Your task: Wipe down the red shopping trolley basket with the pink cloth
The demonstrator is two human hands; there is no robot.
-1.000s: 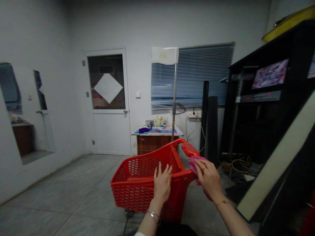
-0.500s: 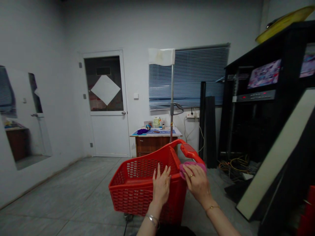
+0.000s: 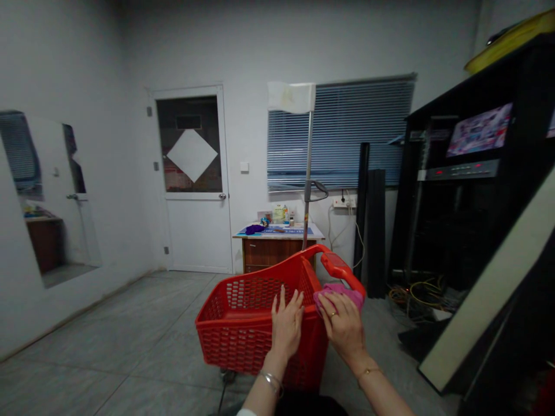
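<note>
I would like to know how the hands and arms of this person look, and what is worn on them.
Both hands are without gloves. The left hand has a silver-coloured bangle at its wrist, and a white sleeve edge shows farther down. The right hand wears a gold-coloured ring, with a thin gold-coloured bracelet at the wrist.

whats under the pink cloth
The pink cloth lies against the red cart, near its handle; red surfaces show beside it. The exact spot underneath is covered by the cloth and the right hand, so it cannot be seen.
</note>
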